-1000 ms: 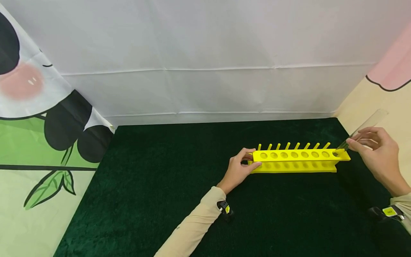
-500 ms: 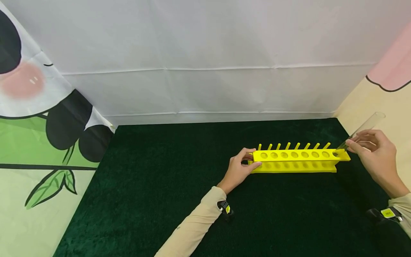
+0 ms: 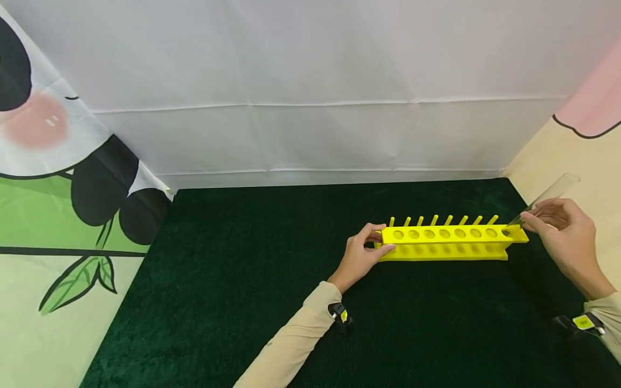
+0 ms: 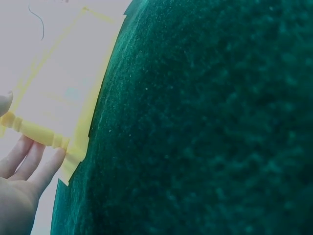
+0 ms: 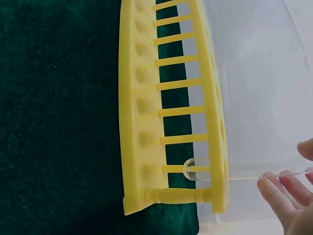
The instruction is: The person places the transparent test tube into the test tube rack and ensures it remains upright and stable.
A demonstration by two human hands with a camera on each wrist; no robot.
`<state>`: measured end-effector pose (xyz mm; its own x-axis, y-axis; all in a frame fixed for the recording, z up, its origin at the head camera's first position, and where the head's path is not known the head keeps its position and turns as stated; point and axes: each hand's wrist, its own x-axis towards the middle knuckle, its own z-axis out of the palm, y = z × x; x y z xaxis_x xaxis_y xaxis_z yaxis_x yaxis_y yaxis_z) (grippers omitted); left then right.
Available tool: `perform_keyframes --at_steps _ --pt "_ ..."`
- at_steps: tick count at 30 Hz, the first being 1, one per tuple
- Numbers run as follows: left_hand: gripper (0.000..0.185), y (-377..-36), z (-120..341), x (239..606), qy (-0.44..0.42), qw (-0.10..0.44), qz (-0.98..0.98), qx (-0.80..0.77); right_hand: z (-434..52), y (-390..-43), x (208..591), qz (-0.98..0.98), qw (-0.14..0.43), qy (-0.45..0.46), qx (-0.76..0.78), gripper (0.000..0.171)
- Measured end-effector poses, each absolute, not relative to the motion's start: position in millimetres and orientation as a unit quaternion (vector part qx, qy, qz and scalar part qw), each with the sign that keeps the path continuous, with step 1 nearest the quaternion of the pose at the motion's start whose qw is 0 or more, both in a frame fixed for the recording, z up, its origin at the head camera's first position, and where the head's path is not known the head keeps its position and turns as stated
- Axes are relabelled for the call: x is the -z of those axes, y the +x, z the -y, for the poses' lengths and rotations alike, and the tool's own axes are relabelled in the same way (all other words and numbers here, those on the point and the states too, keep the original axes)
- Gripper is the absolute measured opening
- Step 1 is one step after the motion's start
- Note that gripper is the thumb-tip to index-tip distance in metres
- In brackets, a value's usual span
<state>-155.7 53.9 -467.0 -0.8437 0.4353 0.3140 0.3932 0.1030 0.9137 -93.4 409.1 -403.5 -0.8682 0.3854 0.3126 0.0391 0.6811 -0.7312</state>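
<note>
A yellow test tube rack (image 3: 446, 241) with a row of several holes stands on the dark green cloth, right of centre. My left hand (image 3: 380, 240) grips its left end, thumb in front and fingers behind; in the left wrist view the fingers (image 4: 34, 164) rest against the rack's end post (image 4: 36, 132). My right hand (image 3: 533, 218) pinches a clear glass test tube (image 3: 550, 195) that leans to the right. The tube's round bottom (image 5: 189, 169) sits inside the rightmost hole of the rack (image 5: 168, 107), between the upper and lower plates. The right hand (image 5: 286, 192) holds the tube's upper part.
The green velvet cloth (image 3: 271, 269) covers the table. A white sheet (image 3: 310, 81) hangs behind, a panda-printed cloth (image 3: 73, 188) at the left, a cream and pink one (image 3: 582, 140) at the right. All the other rack holes are empty.
My right hand has sunk slightly and the tube has slid a little deeper into the rightmost hole. The left hand and the rack have stayed put.
</note>
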Motion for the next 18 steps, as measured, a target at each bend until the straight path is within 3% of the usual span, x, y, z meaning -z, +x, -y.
perform_keyframes --at_steps 18 --pt "0.04 -154.6 -49.1 466.2 0.287 0.008 -0.742 -0.606 -404.0 -91.1 412.1 0.898 0.22 -0.123 -0.361 0.036"
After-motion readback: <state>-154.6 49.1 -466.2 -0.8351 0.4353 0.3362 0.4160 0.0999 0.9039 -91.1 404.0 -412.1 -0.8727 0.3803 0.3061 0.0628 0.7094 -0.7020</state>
